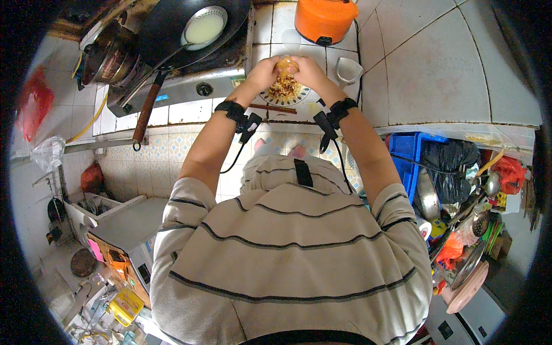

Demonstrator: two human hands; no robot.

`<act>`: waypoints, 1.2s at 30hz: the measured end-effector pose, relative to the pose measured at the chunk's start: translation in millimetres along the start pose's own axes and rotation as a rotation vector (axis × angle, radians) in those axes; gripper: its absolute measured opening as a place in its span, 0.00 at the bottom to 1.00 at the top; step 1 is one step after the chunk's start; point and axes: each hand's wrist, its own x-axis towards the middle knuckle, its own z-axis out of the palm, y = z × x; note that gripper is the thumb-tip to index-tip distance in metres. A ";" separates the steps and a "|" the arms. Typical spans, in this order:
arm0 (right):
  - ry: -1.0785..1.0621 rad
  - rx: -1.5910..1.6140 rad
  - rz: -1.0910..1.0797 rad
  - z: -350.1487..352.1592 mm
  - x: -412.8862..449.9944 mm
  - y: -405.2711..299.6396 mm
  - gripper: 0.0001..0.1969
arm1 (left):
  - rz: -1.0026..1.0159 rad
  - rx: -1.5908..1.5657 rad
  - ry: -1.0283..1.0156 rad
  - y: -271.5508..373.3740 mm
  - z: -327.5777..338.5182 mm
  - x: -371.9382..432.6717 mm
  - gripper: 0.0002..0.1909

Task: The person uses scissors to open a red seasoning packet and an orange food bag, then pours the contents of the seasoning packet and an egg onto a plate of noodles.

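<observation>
My left hand (263,75) and my right hand (311,73) meet at the counter, both gripping a golden-brown food lump (286,64) between their fingers. Whether it is dough or a wrapped food is hard to tell. Just below it, a patterned plate (296,101) carries a heap of shredded brown and yellow food (284,89). A pair of brown chopsticks (276,109) lies on the tiles at the plate's near side. To the right of my right hand rests a pale spatula (348,70).
At left, a black wok (157,32) sits on a gas stove (183,89), a perforated skimmer (221,20) resting in it over pale liquid. Its wooden handle (148,108) juts past the counter edge. An orange electric pot (324,19) stands behind my right hand. A blue crate (403,157) lies lower right.
</observation>
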 end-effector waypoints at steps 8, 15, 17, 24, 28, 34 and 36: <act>0.004 -0.056 -0.053 -2.7 0.5 0.7 0.11 | -0.114 0.079 -0.039 5.7 0.2 3.5 0.14; 0.049 0.006 -0.094 0.9 -1.0 -0.7 0.11 | -0.048 0.087 0.029 -7.6 5.6 6.1 0.10; 0.022 0.025 -0.055 0.4 -1.3 -2.9 0.12 | -0.036 0.035 0.059 -12.0 6.7 5.0 0.09; 0.041 -0.055 -0.064 4.1 2.7 -7.9 0.12 | -0.098 0.053 0.048 -9.4 1.2 -0.5 0.10; 0.021 -0.029 -0.018 8.3 9.9 -12.8 0.12 | -0.076 0.064 0.072 -11.6 -4.0 -3.6 0.11; 0.068 -0.073 -0.082 11.8 21.8 -8.5 0.11 | -0.086 0.107 0.118 -12.9 -8.9 -0.3 0.11; 0.096 -0.073 -0.127 9.0 22.6 -7.6 0.11 | -0.102 0.079 0.131 -11.6 -9.3 1.6 0.11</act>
